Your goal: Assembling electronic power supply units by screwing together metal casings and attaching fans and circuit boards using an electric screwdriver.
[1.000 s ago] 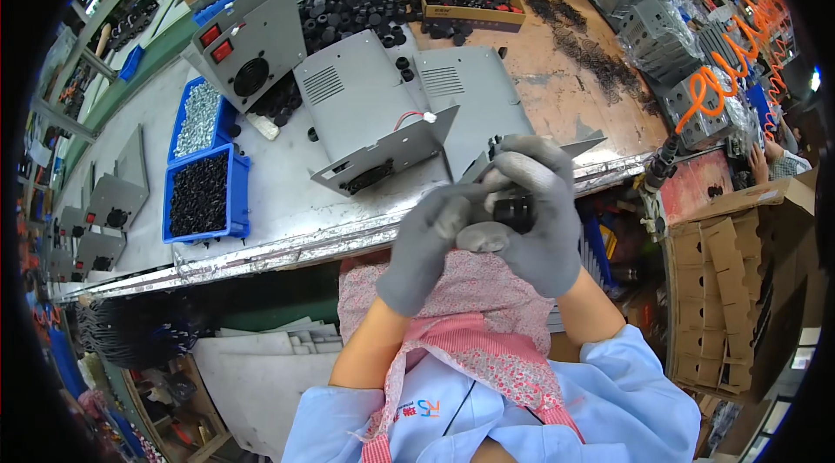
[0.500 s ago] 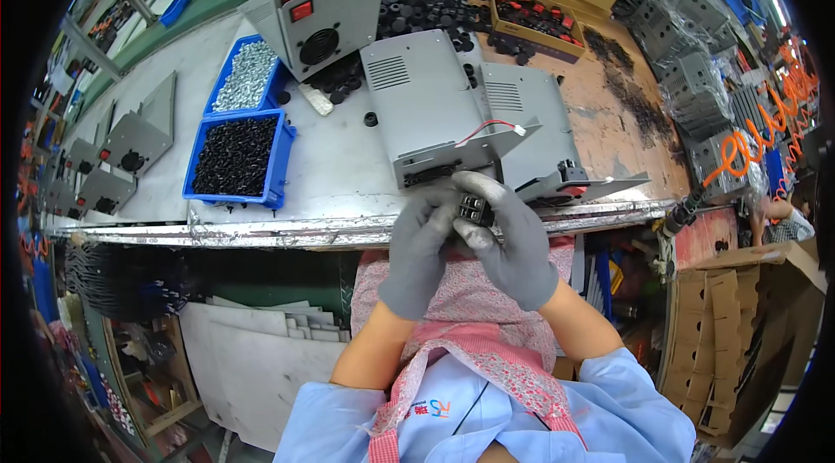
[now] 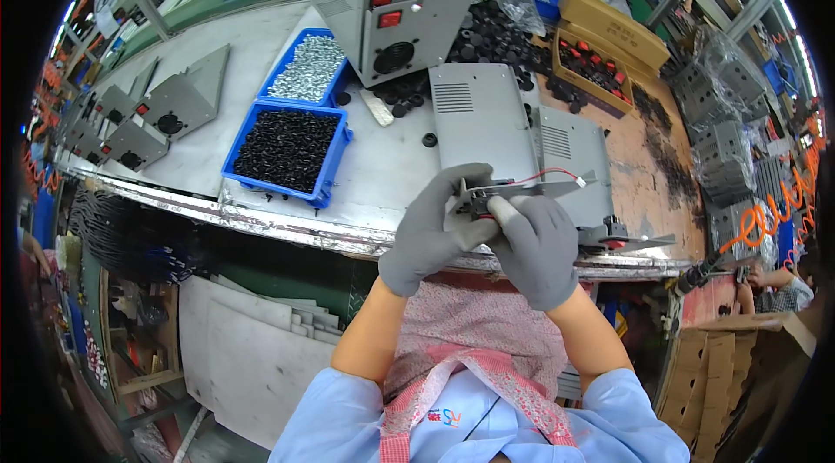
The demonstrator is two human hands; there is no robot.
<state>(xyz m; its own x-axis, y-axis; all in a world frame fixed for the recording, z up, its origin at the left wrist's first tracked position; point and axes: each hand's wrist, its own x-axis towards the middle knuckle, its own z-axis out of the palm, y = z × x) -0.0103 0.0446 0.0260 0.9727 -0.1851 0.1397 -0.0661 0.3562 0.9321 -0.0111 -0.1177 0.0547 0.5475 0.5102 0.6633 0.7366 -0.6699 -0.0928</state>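
A grey sheet-metal housing panel (image 3: 483, 128) with vent slots lies in front of me, its bent-up end plate facing me. My left hand (image 3: 435, 233) is closed round the left part of that end plate, fingers over its top and thumb in front. My right hand (image 3: 537, 246) is closed, with thumb and fingertips pressing a small black rocker switch (image 3: 480, 200) against the plate; the fingers hide most of the switch. A red wire (image 3: 544, 172) with a white plug lies over the plate. Both hands wear grey gloves.
A second vented panel (image 3: 570, 146) lies to the right. Blue bins hold black screws (image 3: 287, 150) and silver screws (image 3: 306, 67). Behind stand panels with red switches and a fan (image 3: 396, 56). A cardboard box (image 3: 596, 72) holds red-and-black switches. More panels (image 3: 170, 119) stand left.
Both hands have moved from in front of the bench edge up to the panel's end plate, bringing the black switch against it. The left hand has taken hold of the plate. The view has shifted.
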